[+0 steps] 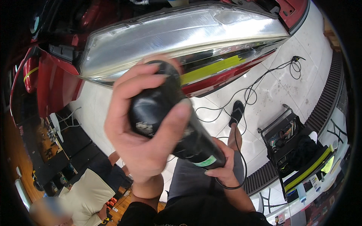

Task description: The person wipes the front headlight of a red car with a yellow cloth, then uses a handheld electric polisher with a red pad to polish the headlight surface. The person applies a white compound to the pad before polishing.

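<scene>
Both of my hands hold a black corded power polisher (205,141) at a slant in front of a car headlight (184,37). My left hand (137,128) wraps its thick head, thumb on the near side. My right hand (225,160) grips the rear end, beside a green label. The tool's working face is mostly hidden behind its head; a blurred reddish edge shows near the lamp's lower border, and contact cannot be made out. The headlight lens looks hazy, with fine streaks. Yellow-green tape (215,68) covers the trim just below it.
A red car body (56,83) surrounds the lamp. Black cable (250,90) loops over the white tiled floor near my foot (236,113). To the right stand a black wheeled cart (281,130) and a dark floor grate (326,90). Another person in a beige shirt (88,194) is at lower left.
</scene>
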### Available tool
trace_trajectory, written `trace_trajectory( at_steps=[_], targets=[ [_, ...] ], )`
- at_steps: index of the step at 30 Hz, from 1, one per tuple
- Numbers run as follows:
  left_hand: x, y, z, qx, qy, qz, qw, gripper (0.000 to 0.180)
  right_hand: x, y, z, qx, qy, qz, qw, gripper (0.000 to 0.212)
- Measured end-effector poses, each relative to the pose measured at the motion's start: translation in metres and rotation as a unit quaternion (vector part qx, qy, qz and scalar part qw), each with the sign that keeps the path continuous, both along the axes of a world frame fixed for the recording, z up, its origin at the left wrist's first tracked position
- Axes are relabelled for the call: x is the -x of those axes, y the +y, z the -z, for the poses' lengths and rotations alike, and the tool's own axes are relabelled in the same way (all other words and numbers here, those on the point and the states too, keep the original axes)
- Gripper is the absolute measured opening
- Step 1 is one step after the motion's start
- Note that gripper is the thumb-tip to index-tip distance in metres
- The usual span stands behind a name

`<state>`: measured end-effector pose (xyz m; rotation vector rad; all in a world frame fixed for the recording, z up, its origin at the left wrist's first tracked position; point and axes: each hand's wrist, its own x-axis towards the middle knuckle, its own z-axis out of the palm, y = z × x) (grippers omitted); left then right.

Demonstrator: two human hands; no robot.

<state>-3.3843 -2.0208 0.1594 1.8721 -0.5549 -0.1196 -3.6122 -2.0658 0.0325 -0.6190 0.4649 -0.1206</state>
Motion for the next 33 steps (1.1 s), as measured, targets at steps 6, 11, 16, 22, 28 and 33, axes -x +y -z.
trace_trajectory(
  at_steps=[6, 11, 16, 22, 28, 33],
  targets=[
    [0.013, -0.055, 0.021, 0.027, -0.005, 0.084, 0.996, 0.047, 0.026, -0.010, 0.015, -0.091, 0.049, 0.086, 0.991, 0.097],
    [0.020, -0.066, 0.020, 0.017, 0.005, 0.103, 0.995, 0.050, 0.030, -0.002, 0.019, -0.086, 0.075, 0.135, 0.984, 0.092],
    [0.012, -0.042, 0.022, 0.027, -0.016, 0.108, 0.994, 0.055, 0.027, 0.008, 0.007, -0.093, 0.069, 0.094, 0.989, 0.103],
    [0.002, -0.019, 0.028, -0.006, -0.046, 0.125, 0.991, 0.063, 0.016, 0.013, -0.004, -0.071, 0.089, 0.079, 0.990, 0.106],
    [0.000, -0.012, 0.027, 0.016, -0.050, 0.119, 0.992, 0.067, 0.016, 0.011, 0.003, -0.074, 0.072, 0.047, 0.994, 0.101],
    [0.001, -0.011, 0.028, 0.027, -0.042, 0.107, 0.993, 0.069, 0.015, 0.010, 0.007, -0.066, 0.041, 0.048, 0.996, 0.099]
  ],
)
